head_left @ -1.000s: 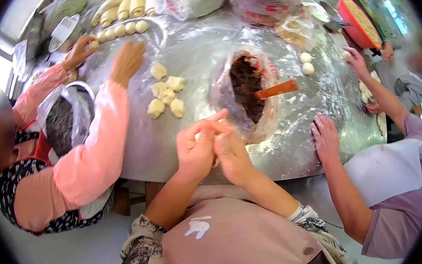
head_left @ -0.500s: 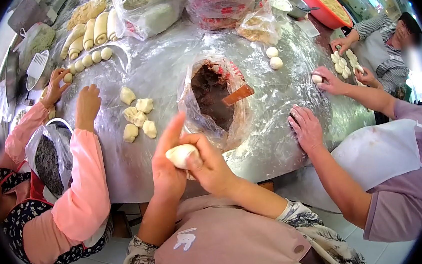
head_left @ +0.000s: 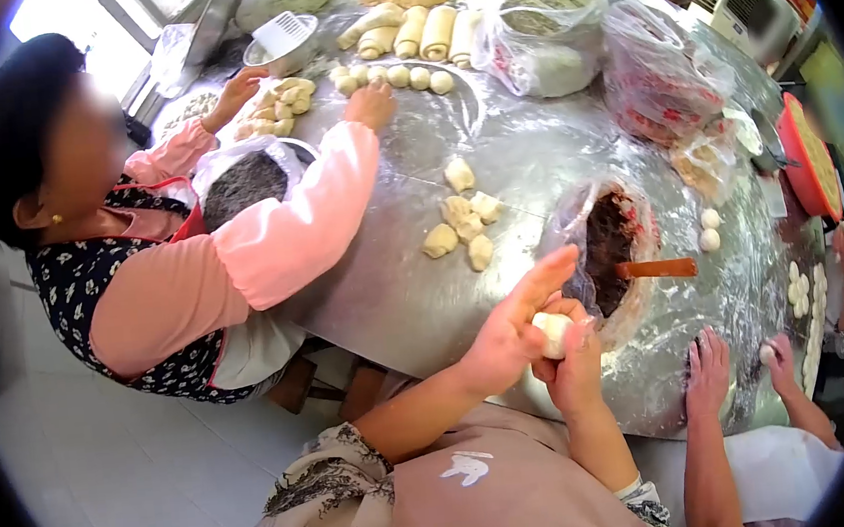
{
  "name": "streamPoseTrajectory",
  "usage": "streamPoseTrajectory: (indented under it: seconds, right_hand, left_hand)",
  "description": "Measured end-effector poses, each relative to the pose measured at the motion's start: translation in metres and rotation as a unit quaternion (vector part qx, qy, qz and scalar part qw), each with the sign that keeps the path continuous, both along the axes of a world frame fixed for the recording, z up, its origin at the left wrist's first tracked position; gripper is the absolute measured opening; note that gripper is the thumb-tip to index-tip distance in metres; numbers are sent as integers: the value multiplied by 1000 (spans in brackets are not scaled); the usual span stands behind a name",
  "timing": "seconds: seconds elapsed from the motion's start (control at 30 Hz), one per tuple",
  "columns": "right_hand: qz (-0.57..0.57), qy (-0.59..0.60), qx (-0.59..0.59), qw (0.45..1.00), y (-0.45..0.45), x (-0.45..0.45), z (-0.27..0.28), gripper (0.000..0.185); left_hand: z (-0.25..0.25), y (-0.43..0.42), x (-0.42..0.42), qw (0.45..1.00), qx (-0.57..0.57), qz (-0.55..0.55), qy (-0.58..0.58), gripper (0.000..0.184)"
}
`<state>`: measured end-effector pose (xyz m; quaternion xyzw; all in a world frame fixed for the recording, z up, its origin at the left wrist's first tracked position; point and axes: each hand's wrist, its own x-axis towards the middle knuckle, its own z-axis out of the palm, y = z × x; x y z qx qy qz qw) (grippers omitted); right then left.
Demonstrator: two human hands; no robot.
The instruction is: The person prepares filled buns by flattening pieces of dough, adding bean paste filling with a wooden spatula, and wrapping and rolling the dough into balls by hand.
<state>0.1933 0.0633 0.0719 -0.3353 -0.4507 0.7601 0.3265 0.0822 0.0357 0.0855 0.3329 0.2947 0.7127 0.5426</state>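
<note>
Above the table's front edge, my left hand (head_left: 514,336) and my right hand (head_left: 578,362) come together around a pale dough ball (head_left: 553,333). The left fingers stretch up past the dough, while the thumb side cups it. My right fingers and thumb pinch the dough from the other side. Just beyond my hands, a plastic-lined tub of dark filling (head_left: 608,237) has an orange-brown spatula handle (head_left: 661,269) sticking out of it. Several torn dough pieces (head_left: 462,218) lie left of the tub.
On the left, a co-worker in pink sleeves (head_left: 294,235) touches a row of dough balls (head_left: 398,75). Dough rolls (head_left: 437,33) and bagged filling (head_left: 550,1) stand farther back. At right, another person's hand (head_left: 778,361) holds a dough ball near the table edge.
My view has swung left, so the table appears shifted right. Both my hands still hold the dough, with its position between the fingers altered. The left co-worker's hand has reached the dough-ball row.
</note>
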Motion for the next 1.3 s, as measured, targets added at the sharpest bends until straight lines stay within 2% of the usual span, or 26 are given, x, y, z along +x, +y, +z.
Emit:
streamPoseTrajectory:
  seconds: [0.03,0.07,0.13,0.17,0.23,0.27,0.33,0.37,0.4,0.43,0.47,0.5,0.53,0.57,0.6,0.63,0.7,0.8,0.93,0.97,1.07,1.1,1.3]
  right_hand:
    - [11,10,-9,1000,0,-2,-1,62]
    - [20,19,-18,999,-2,-1,-5,62]
    - [-1,18,-23,1000,-6,3,-15,61]
    - [-33,11,-19,999,-7,4,-24,61]
    - [-76,45,-95,992,-8,-1,-8,52]
    - [-100,62,-131,984,-8,-4,0,48]
    - [-47,99,-170,979,4,37,0,44]
    - [-55,154,-178,970,14,58,-5,40]
    - [-106,150,-143,972,26,77,-7,38]
    - [-222,133,-148,955,38,92,0,33]
    - [-350,101,-178,914,56,109,1,26]
    - [-331,64,-31,941,75,132,-3,21]
    - [-385,-43,26,922,97,149,-6,24]
    - [-429,-151,76,887,118,164,-10,28]
    - [-422,-311,138,840,138,181,-18,33]
    - [-398,-460,192,770,159,194,-27,39]
    - [-379,-565,238,693,186,200,-32,44]
    - [-341,-630,264,646,217,207,-47,43]
    - [-260,-679,254,639,243,213,-78,48]
    - [-269,-685,274,620,246,214,-91,51]
    - [-220,-704,237,632,250,208,-88,61]
    - [-208,-705,190,651,247,201,-76,66]
    - [-199,-687,213,666,228,199,-50,75]
  left_hand:
    - [-2,1,-1,998,8,18,67,58]
    - [-14,-1,-7,984,-5,-10,178,51]
    - [-28,4,-9,983,46,-37,176,41]
    - [-31,4,-7,981,47,-33,187,42]
    - [-26,1,-2,967,52,-2,251,46]
    - [-20,0,-3,977,24,18,211,50]
    - [-12,-3,-5,993,-27,22,111,59]
    - [-19,-4,-11,992,-60,38,107,58]
    - [-27,-6,-23,989,-93,47,104,57]
    - [-29,-8,-33,982,-112,81,131,50]
    - [-26,-11,-40,971,-137,118,157,44]
    - [-27,-14,-47,964,-169,137,153,42]
    - [-29,-17,-54,954,-199,163,153,40]
    - [-29,-20,-60,951,-211,167,151,38]
    - [-30,-24,-66,947,-222,175,149,36]
    - [-28,-26,-67,947,-226,181,139,34]
    - [-29,-31,-70,949,-219,177,141,34]
    - [-27,-35,-70,945,-229,181,151,31]
    - [-37,-45,-73,931,-272,177,169,29]
    - [-39,-47,-74,927,-283,172,175,28]
    - [-44,-48,-73,930,-286,162,166,27]
    - [-44,-47,-74,932,-284,156,164,27]
    - [-38,-43,-73,936,-268,115,195,27]
